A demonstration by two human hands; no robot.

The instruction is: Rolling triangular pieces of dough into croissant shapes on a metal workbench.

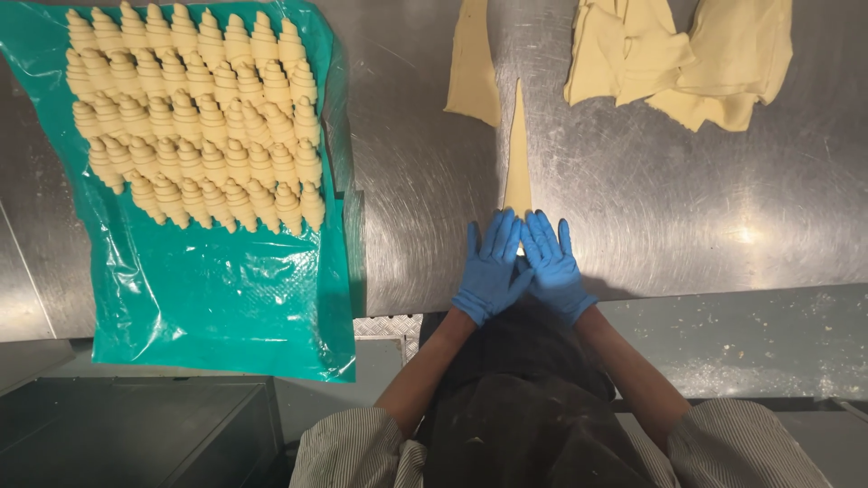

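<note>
From the head camera: both blue-gloved hands lie flat, fingers spread, side by side on the wide end of a long dough triangle (518,149) on the steel table (651,208). Left hand (489,267) and right hand (551,265) touch at the thumbs, pinching nothing. This looks like the start of a roll; even forward pressure seems called for. Shaped croissants (194,117) fill the green sheet (217,298) at left, cut dough pieces (687,59) beyond.
</note>
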